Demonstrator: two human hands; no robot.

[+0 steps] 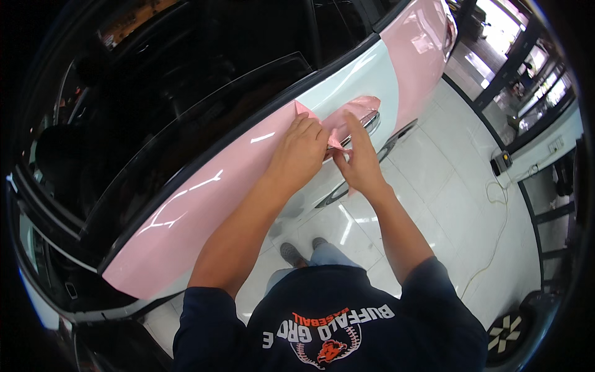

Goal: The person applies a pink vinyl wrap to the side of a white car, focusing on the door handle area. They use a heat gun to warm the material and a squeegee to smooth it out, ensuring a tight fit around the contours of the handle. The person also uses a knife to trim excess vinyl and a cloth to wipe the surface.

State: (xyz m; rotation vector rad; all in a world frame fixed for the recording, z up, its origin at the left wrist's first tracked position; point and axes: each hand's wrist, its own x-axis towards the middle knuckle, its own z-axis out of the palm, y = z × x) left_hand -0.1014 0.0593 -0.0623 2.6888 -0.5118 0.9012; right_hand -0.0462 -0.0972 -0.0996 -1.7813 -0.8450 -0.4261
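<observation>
A car door is partly covered with glossy pink vinyl film [211,204], and pale bare paint [373,73] shows toward the far right. Around the chrome-trimmed door handle [372,121], a loose, wrinkled film edge [362,105] stands away from the door. My left hand [302,149] is closed on this film just left of the handle, its fingers bent against the panel. Over the handle, my right hand [361,158] grips a crumpled bit of film, index finger reaching up and thumb below. My fingers and the film hide part of the handle.
A dark window [229,80] runs above the door. More pink covers the rear panel [418,62]. White floor tiles [446,204] lie right of the car. A black device [501,162] with a cable [496,248] sits by the wall; a black wheeled stool [505,335] stands lower right.
</observation>
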